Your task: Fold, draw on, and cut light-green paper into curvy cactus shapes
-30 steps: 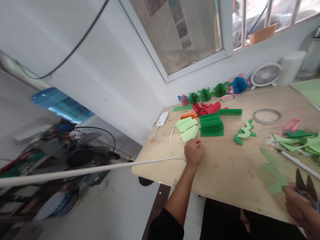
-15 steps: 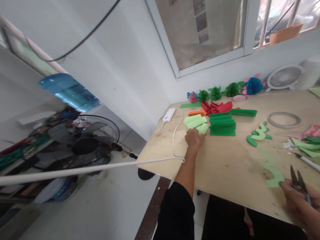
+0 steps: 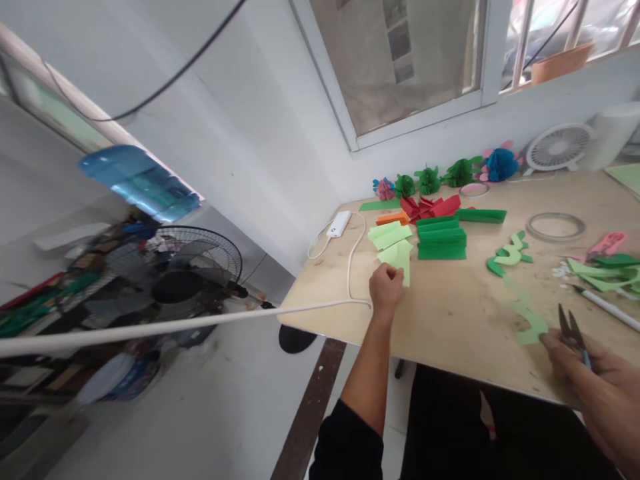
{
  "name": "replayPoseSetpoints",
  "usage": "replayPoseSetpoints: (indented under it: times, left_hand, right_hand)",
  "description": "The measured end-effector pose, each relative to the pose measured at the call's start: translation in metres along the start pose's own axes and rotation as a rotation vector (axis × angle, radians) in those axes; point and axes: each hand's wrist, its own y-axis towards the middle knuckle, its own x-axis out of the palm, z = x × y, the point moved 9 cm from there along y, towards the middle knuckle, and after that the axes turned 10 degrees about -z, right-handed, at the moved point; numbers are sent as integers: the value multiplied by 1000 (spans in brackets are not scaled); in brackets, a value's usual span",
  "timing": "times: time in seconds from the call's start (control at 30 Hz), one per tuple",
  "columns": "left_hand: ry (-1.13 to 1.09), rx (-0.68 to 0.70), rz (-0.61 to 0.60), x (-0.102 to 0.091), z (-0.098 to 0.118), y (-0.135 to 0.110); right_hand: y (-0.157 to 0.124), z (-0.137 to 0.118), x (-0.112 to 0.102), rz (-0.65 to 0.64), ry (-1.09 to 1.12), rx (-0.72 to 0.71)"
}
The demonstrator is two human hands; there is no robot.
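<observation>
My left hand [image 3: 386, 288] is closed on a light green paper piece [image 3: 405, 272] at the front of a small pile of light green folded paper [image 3: 389, 235]. At the right, my right hand [image 3: 583, 373] holds scissors [image 3: 573, 333] with the blades pointing up and slightly apart. Between its thumb and fingers it also pinches the end of a wavy light green paper strip [image 3: 533, 325]. Beyond that strip lie cut green curved paper pieces [image 3: 509, 255]. Dark green folded paper [image 3: 441, 241] lies just right of the light green pile.
Red folded paper [image 3: 431, 208] and orange paper [image 3: 392, 219] lie behind. Several paper animals line the wall beside a small white fan [image 3: 559, 148]. A tape ring [image 3: 556, 227], white pen [image 3: 610, 309] and pink scissors [image 3: 607, 244] are at right; a white cable [image 3: 300, 307] crosses the table's left edge.
My left hand has drawn back towards me slightly, pulling a light green paper piece out from the pile. My right hand still holds the scissors and strip. The view has shifted a little.
</observation>
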Motion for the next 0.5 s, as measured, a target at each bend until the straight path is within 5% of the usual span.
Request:
replayPoseSetpoints:
  times: [0.27, 0.5]
  left_hand:
    - [-139, 162, -155, 60, 26, -72]
    - [-48, 283, -202, 61, 37, -99]
  right_hand:
    - [1, 3, 1, 9, -1, -81]
    - [3, 3, 3, -5, 1, -84]
